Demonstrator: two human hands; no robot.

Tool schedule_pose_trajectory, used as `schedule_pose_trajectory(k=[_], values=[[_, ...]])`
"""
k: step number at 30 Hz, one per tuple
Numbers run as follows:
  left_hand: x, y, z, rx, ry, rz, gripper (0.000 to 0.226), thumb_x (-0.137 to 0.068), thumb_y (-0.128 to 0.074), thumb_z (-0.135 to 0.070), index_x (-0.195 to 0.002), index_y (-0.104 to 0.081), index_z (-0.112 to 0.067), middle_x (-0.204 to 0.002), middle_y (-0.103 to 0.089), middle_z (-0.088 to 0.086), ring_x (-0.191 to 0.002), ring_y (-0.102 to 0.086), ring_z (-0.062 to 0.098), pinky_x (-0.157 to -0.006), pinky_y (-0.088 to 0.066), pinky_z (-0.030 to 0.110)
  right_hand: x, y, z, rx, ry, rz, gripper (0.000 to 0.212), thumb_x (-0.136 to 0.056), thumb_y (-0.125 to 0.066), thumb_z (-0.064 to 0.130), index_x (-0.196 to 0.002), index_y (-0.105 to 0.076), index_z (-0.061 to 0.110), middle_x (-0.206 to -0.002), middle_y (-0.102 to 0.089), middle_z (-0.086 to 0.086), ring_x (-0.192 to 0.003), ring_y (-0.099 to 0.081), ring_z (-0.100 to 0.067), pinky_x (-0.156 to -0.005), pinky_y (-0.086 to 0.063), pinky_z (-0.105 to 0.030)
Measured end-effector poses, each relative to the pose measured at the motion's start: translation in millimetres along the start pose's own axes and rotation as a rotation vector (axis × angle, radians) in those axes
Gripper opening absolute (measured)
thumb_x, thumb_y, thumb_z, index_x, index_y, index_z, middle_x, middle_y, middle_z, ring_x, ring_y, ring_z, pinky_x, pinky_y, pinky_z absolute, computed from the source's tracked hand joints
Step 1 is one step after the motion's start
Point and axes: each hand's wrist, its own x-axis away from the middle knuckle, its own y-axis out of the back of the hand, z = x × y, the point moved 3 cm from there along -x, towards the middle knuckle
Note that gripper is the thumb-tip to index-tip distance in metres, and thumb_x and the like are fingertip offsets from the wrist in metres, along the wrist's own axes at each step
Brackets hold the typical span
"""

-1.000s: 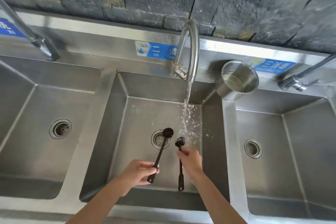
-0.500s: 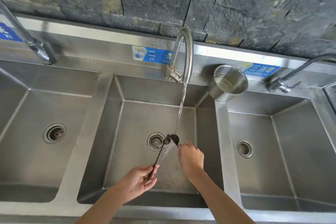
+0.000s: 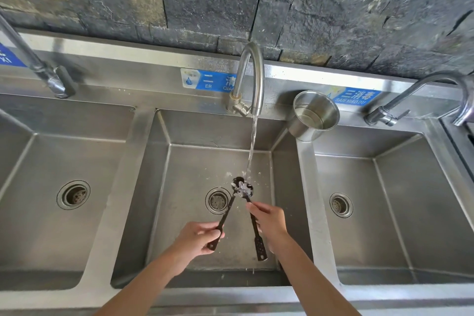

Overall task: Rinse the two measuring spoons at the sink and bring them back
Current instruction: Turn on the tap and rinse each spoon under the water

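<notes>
Since half a second ago we spread the handles apart; left hand [image 3: 197,238] and right hand [image 3: 269,218] each pinch one spoon [image 3: 225,215], bowls together under the stream [image 3: 252,146]: rinsing, next carry both back.

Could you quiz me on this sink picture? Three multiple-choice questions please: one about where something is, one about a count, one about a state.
1. Where are the bowls of the two spoons?
A. Under the stream in the middle basin
B. In the left basin
C. Inside the steel cup

2. How many basins with drains are in view?
A. One
B. Two
C. Three

3. What state is the middle tap in?
A. Off
B. Running
C. Dripping only

Answers:
1 A: the left hand and right hand cross the spoons beneath the water in the middle basin.
2 C: three drains sit side by side.
3 B: a steady stream falls from the middle tap.
</notes>
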Motion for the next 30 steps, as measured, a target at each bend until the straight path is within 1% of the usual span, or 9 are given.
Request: schedule_pose_trajectory(k=[5,9,11,15,18,22,24,26,30], values=[[7,-6,-10,-0.216,-0.093,-0.046,0.034,-0.089,-0.074,-0.014,-0.123,-0.07,-0.016,-0.096,-0.081,0.001,-0.093,-0.074,0.009,-0.073,-0.062,0.023,9,10,0,0.024,0.015,-0.128,0.017,-0.081,-0.085,0.027,-0.098,-0.083,0.025,-0.083,-0.08,0.009,-0.085,-0.075,-0.015,-0.078,-0.063,-0.032],[12,-10,-20,-0.825,-0.328,-0.284,0.017,-0.091,-0.065,-0.011,-0.1,-0.078,-0.007,-0.069,-0.076,0.0,-0.054,-0.061,0.004,-0.056,-0.051,0.019,20,30,9,0.608,0.258,-0.32,0.019,-0.086,-0.072,0.025,-0.067,-0.073,0.02,-0.062,-0.066,0.008,-0.056,-0.06,-0.01,-0.047,-0.045,-0.021],[16,-11,-26,-1.095,-0.366,-0.385,0.017,-0.093,-0.059,-0.012,-0.092,-0.076,-0.009,-0.075,-0.075,0.004,-0.059,-0.063,0.013,-0.056,-0.051,0.026,26,38,16,0.85,0.356,-0.374,0.023,-0.089,-0.067,0.023,-0.067,-0.065,0.016,-0.068,-0.057,0.005,-0.052,-0.051,-0.016,-0.043,-0.029,-0.02],[23,-17,-38,-1.562,-0.329,-0.484,0.02,-0.093,-0.055,-0.011,-0.1,-0.072,-0.019,-0.099,-0.07,-0.001,-0.093,-0.068,0.018,-0.067,-0.051,0.028,30,56,19,1.022,0.415,-0.369,0.013,-0.091,-0.059,0.016,-0.088,-0.071,0.014,-0.088,-0.061,-0.003,-0.067,-0.054,-0.028,-0.058,-0.037,-0.026],[24,-21,-38,-1.715,-0.25,-0.488,0.024,-0.09,-0.056,-0.009,-0.106,-0.071,-0.018,-0.104,-0.07,0.0,-0.1,-0.068,0.022,-0.074,-0.057,0.034,36,70,16,0.979,0.425,-0.393,0.014,-0.089,-0.06,0.015,-0.076,-0.067,0.015,-0.083,-0.059,-0.002,-0.067,-0.057,-0.031,-0.058,-0.037,-0.027],[32,-37,-37,-1.498,-0.18,-0.45,0.018,-0.089,-0.054,-0.018,-0.091,-0.072,-0.017,-0.091,-0.073,0.004,-0.093,-0.071,0.028,-0.069,-0.054,0.034,37,101,12,0.647,0.384,-0.402,0.027,-0.086,-0.071,0.024,-0.062,-0.06,0.016,-0.064,-0.061,0.002,-0.061,-0.053,-0.027,-0.055,-0.043,-0.03],[35,-51,-37,-1.327,-0.199,-0.37,0.015,-0.084,-0.058,-0.02,-0.079,-0.07,-0.013,-0.072,-0.069,0.004,-0.078,-0.07,0.025,-0.062,-0.049,0.031,36,122,15,0.378,0.333,-0.344,0.009,-0.085,-0.079,0.032,-0.084,-0.081,0.023,-0.075,-0.077,0.004,-0.072,-0.069,-0.021,-0.072,-0.057,-0.032],[37,-72,-36,-1.05,-0.205,-0.259,0.013,-0.08,-0.062,-0.018,-0.074,-0.07,-0.008,-0.056,-0.063,0.005,-0.058,-0.06,0.019,-0.056,-0.046,0.027,31,146,16,0.138,0.27,-0.291,0.02,-0.082,-0.084,0.032,-0.1,-0.083,0.023,-0.084,-0.081,0.006,-0.081,-0.075,-0.016,-0.085,-0.061,-0.036],[33,-139,-39,-0.522,-0.165,-0.13,0.011,-0.08,-0.071,-0.009,-0.07,-0.077,-0.008,-0.058,-0.059,0.001,-0.058,-0.051,0.015,-0.061,-0.05,0.027,9,204,17,-0.12,0.238,-0.218,0.009,-0.081,-0.085,0.027,-0.086,-0.081,0.034,-0.081,-0.081,0.007,-0.083,-0.077,-0.018,-0.077,-0.064,-0.034]])
